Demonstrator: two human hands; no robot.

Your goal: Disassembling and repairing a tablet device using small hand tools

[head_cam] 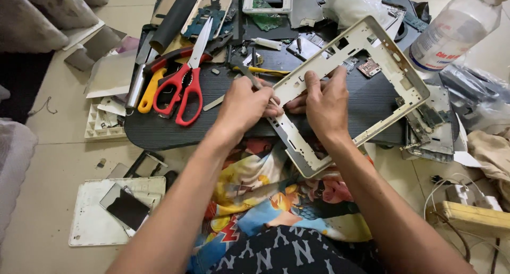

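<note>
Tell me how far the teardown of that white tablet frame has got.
Done, by the look of it: the white frame is an empty shell, and bare circuit boards lie beside it on the dark tray. In hand: the right hand steadies the frame while the left hand works a thin tool at its inner edge. What is left on the frame is too small to tell. The red scissors lie unused.

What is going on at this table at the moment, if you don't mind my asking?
A person seated on the floor holds a pale tablet frame over their lap. The right hand grips the frame's inner edge, while the left hand holds a thin tool against it. Red scissors, circuit boards and a clear bottle lie around on the dark table.
</note>
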